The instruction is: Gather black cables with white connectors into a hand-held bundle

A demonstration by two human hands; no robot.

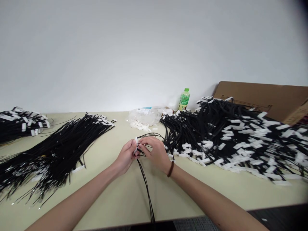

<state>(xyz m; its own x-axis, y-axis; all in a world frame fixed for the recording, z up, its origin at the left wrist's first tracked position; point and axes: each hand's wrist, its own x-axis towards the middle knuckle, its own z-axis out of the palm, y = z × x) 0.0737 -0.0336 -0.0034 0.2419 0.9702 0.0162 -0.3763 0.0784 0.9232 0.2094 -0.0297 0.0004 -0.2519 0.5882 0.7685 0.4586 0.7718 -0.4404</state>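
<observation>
At the middle of the table, my left hand point(127, 154) is closed, pinching a white plastic connector point(136, 140) between thumb and fingers. My right hand point(155, 153), with a dark band at the wrist, meets it from the right. Its fingers are pinched on thin black wires point(145, 145) beside the connector; the exact tips of the wires are hidden. Some wires loop right from the hands, and a few black strands point(146, 183) hang down over the table's front edge. Behind the hands lie loose white connectors point(141, 125) in and before a clear plastic bag point(146, 115).
Black wire bundles with white ends point(69, 138) lie at left, with another bundle point(22, 122) behind. A large heap of black wires with white connectors point(216, 128) covers the right. A green-capped bottle point(184, 100) and a cardboard box point(260, 96) stand along the wall.
</observation>
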